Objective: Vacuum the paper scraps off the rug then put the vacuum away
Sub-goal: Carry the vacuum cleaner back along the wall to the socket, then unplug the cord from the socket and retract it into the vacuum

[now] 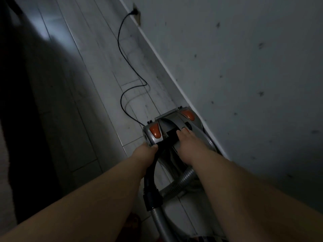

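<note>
Grey vacuum (167, 123) sits on the floor, wall at its 3 o'clock, cord (122, 55) plugged in at 11 o'clock. Left hand (146, 151) curls round the hose handle (150, 172); right hand (187, 142) grips the vacuum's carry handle. No scraps visible: probably being put away, unplugging left.

Silver-grey vacuum (176, 130) with orange buttons (155, 131), black cord (122, 55), pale grey floor (97, 55)

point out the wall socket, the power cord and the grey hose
wall socket (137, 16): head view, on its faceplate.
power cord (118, 35): head view, on the upper bend just below the socket.
grey hose (183, 180): head view, on its ribbed middle stretch.
</note>
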Tool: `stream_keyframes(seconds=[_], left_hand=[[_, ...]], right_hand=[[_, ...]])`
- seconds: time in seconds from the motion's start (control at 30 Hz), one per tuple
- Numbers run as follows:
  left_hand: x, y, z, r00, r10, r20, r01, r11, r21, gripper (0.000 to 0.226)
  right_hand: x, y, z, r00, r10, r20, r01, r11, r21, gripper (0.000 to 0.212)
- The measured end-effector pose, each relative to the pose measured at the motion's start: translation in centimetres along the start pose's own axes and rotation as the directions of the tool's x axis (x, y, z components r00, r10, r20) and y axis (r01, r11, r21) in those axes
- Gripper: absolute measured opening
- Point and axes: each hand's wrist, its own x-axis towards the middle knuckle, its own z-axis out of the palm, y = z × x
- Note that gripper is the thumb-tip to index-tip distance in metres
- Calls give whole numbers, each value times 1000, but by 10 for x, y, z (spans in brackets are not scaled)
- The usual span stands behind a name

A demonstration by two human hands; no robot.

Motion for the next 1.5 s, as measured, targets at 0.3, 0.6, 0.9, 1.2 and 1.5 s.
stream_keyframes(seconds=[0.3, 0.6, 0.9, 1.2, 1.5], left_hand=[[-131, 117, -63, 986, 148, -74, -150, 988, -23, 52], [-211, 240, -135, 942, 319, -101, -331, 932, -148, 68], [-153, 324, -235, 910, 414, -25, -414, 905, -100, 67], [-51, 400, -401, 917, 399, -14, -398, 917, 29, 56], [2, 437, -486, 921, 389, -32, -389, 921, 2, 60]], right_hand=[[-124, -41, -133, 987, -80, -136, 76, 996, -37, 78], [-197, -69, -283, 941, -127, -313, 108, 991, -77, 68], [-152, -136, -401, 936, -5, -351, 49, 992, 116, 67], [-22, -259, -504, 954, 66, -294, 14, 965, 264, 68], [47, -317, -562, 959, 70, -274, 10, 960, 279, 68]])
